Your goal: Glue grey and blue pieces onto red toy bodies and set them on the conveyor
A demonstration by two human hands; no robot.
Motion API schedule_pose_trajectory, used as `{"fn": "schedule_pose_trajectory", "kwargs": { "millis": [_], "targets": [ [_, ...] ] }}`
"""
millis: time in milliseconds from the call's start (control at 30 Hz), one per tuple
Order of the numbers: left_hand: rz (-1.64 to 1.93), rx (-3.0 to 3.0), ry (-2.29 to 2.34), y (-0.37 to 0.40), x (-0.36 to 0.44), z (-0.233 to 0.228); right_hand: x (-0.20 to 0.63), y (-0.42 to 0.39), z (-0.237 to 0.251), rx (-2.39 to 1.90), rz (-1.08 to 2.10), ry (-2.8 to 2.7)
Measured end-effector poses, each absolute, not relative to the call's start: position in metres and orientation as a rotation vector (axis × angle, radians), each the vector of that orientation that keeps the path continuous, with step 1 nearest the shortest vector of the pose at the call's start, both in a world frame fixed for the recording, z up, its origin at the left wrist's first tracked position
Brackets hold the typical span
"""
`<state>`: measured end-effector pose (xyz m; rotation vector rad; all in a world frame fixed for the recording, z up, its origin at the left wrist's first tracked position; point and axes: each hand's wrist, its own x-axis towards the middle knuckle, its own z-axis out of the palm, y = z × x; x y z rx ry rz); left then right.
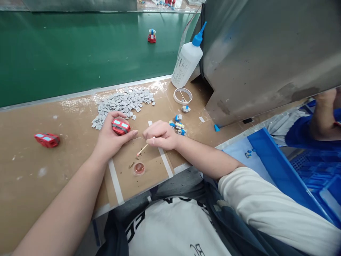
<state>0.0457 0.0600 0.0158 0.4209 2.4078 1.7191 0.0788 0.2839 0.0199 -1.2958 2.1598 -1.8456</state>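
I see a brown cardboard-covered bench with a green conveyor belt behind it and a heap of small grey tiles at the belt's edge. Just below that heap, my left hand curls around a red toy car. Right of the car, my right hand pinches a thin wooden stick angled down toward the bench.

Left hand lies palm-right, fingers curled in a grasp, forearm stretched in from near left. Right hand is pinched closed, knuckles up, elbow bent at right.
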Motion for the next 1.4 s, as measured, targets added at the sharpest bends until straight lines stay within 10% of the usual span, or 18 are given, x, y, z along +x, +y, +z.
{"fn": "schedule_pose_trajectory", "kwargs": {
  "millis": [367, 767, 1400],
  "targets": [
    [1.676, 0.558, 2.419, 0.060, 0.046, 0.015, 0.085, 0.275, 0.025, -1.557, -1.252, 1.887],
    [1.229, 0.655, 2.583, 0.062, 0.051, 0.024, 0.076, 0.284, 0.014, -0.944, -2.030, 2.530],
    [1.118, 0.619, 2.656, 0.067, 0.051, 0.024, 0.069, 0.274, 0.003, -0.753, -1.907, 2.525]
  ]
}}
